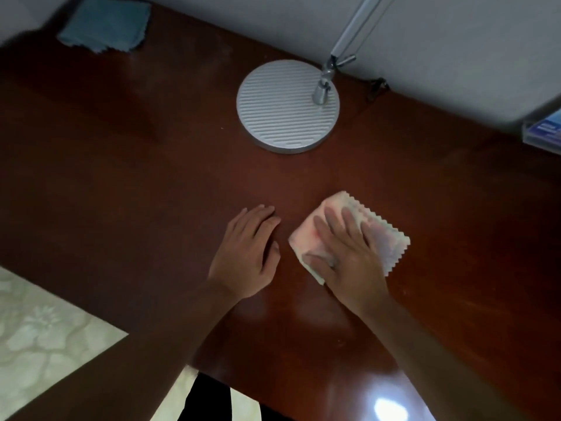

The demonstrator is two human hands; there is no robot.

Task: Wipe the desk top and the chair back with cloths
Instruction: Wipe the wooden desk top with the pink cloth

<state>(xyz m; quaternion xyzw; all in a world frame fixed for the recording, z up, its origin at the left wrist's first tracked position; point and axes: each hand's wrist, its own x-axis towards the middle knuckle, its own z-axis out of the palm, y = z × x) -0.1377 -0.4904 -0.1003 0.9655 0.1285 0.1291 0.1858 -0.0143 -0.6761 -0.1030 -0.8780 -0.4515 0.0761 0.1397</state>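
Observation:
The dark red-brown desk top [136, 177] fills most of the view. A folded white and pink cloth [384, 235] with a zigzag edge lies on it right of centre. My right hand [349, 256] presses flat on that cloth with its fingers spread and straight. My left hand [249, 253] rests flat on the bare desk just left of the cloth, holding nothing. A second, blue cloth [106, 25] lies folded at the desk's far left corner. No chair back is in view.
A round silver lamp base [287, 106] with its arm [355, 34] stands at the back middle, against the grey wall. A stack of books or boxes [543, 132] sits at the right edge. The desk's near edge runs diagonally; pale patterned floor [39, 338] lies lower left.

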